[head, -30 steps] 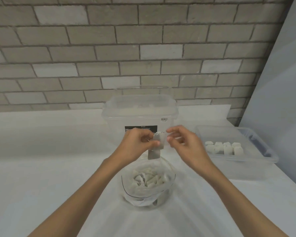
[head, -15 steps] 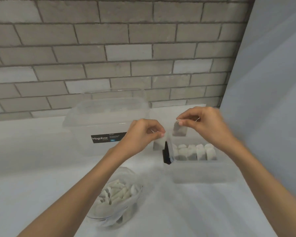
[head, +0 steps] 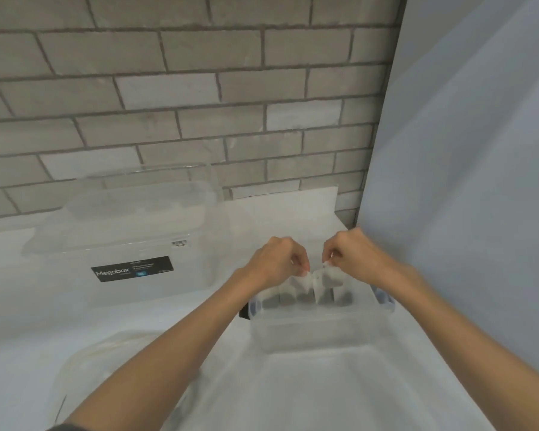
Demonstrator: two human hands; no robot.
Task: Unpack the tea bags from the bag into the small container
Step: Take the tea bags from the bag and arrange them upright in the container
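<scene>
The small clear container (head: 321, 332) stands on the white table at centre right, with a row of tea bags (head: 288, 297) upright along its far side. Both hands hover over that row. My left hand (head: 276, 262) pinches the top of one white tea bag (head: 304, 279). My right hand (head: 352, 258) pinches another tea bag (head: 327, 278) just beside it, both bags reaching down into the container. The clear plastic bag (head: 84, 368) lies at lower left, blurred and partly hidden by my left forearm.
A large clear lidded box (head: 122, 241) with a black Megabox label stands at the back left against the brick wall (head: 184, 98). A pale blue panel (head: 464, 181) closes off the right side, close to the container.
The view swung right and down, away from the plastic bag. My two hands each carried a tea bag from above the bag over to the small container and lowered them into its row.
</scene>
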